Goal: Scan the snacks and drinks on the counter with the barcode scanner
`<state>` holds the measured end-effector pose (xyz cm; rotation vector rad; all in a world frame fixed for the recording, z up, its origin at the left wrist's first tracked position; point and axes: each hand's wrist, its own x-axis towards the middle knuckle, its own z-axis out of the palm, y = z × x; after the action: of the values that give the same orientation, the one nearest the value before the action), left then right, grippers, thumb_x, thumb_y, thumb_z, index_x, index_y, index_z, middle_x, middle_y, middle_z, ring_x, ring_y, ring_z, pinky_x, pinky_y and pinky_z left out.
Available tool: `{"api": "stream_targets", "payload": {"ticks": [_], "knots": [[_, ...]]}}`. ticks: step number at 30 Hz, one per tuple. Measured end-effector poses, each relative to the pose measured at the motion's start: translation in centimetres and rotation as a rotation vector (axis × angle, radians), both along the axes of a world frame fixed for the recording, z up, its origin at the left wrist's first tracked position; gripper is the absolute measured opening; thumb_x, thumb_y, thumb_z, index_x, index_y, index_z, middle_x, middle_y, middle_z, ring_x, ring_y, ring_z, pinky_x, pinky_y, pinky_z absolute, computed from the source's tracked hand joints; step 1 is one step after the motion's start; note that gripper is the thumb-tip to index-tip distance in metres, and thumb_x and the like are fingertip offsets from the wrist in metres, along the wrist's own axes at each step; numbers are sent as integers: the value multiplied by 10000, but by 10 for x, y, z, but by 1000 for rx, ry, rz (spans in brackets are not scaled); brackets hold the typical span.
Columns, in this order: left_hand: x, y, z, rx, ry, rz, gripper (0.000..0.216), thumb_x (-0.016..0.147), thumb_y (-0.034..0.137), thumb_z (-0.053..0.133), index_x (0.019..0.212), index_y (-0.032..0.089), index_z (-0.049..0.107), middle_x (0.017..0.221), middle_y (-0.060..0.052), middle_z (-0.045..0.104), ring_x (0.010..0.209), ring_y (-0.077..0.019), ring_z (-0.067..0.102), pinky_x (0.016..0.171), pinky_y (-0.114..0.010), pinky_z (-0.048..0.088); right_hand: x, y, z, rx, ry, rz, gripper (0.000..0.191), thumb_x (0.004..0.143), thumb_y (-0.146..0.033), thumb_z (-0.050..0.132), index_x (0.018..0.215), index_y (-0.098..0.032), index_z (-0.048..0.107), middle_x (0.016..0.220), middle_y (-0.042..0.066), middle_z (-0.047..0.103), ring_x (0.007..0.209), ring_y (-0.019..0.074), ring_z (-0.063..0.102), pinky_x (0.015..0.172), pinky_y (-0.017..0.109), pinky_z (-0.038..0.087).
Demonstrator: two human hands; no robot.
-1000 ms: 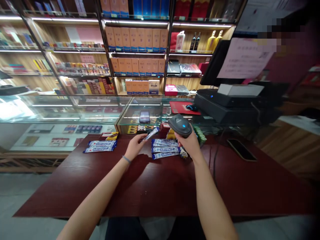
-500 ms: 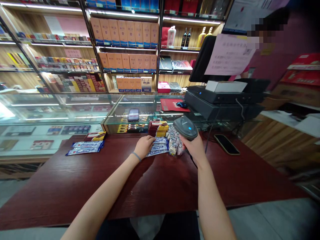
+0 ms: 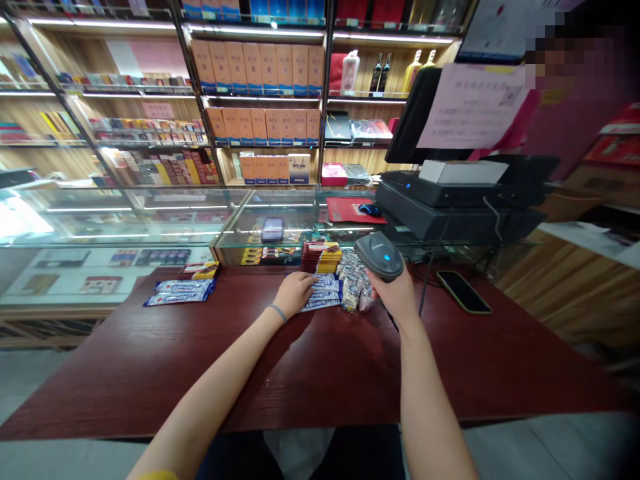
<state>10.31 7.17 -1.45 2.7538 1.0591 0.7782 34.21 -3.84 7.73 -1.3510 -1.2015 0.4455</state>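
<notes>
Within the right hand (image 3: 399,298), dark scanner (image 3: 376,255), nose and long axis forward-left.

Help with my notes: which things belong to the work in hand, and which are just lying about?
In the work:
handheld scanner, in the right hand
blue-and-white packets, at the left hand
probably the red-and-yellow stack behind them

Apparently lying about:
phone, right of the scanner
mouse, on a red mat

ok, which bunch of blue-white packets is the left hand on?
The right bunch, in front of the tall red-yellow stack: the left hand is over its left end. The left bunch lies apart, no hand on it.
</notes>
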Motion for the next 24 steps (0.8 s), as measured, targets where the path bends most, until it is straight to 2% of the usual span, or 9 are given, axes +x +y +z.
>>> {"api": "stream_targets", "payload": {"ticks": [4,8,15,19,24], "knots": [[-15,0,5,-17,-87,-13,293,935,195,632,1213,194,726,1223,-113,717,1150,-252,657,1063,-418,520,-10,11,2,73,-93,-29,380,765,-414,753,1037,-243,550,730,1,678,531,201,630,520,328,523],[-53,2,12,-7,-200,71,295,947,219,625,1229,208,711,1240,-105,705,1175,-247,640,1073,-415,518,-27,19,4,95,-162,5,392,758,-397,764,1053,-242,557,871,65,718,775,261,704,649,360,564],[-172,8,16,54,-220,323,323,961,231,582,1272,228,669,1231,-104,671,1189,-257,614,1087,-452,494,-72,28,2,99,-185,125,453,737,-372,763,1129,-227,588,895,87,725,847,297,709,646,371,561],[-243,9,6,61,-143,437,326,942,205,571,1253,226,667,1258,-112,638,1226,-276,580,1112,-472,463,-101,32,-10,87,-179,213,512,727,-388,751,1181,-232,576,916,72,723,807,278,708,672,371,551],[-310,-1,-8,30,-7,506,368,926,193,570,1282,235,650,1310,-124,579,1260,-293,545,1114,-479,450,-133,28,-25,22,-291,345,408,723,-371,733,1068,-261,544,936,51,739,854,266,714,728,340,531]]}}
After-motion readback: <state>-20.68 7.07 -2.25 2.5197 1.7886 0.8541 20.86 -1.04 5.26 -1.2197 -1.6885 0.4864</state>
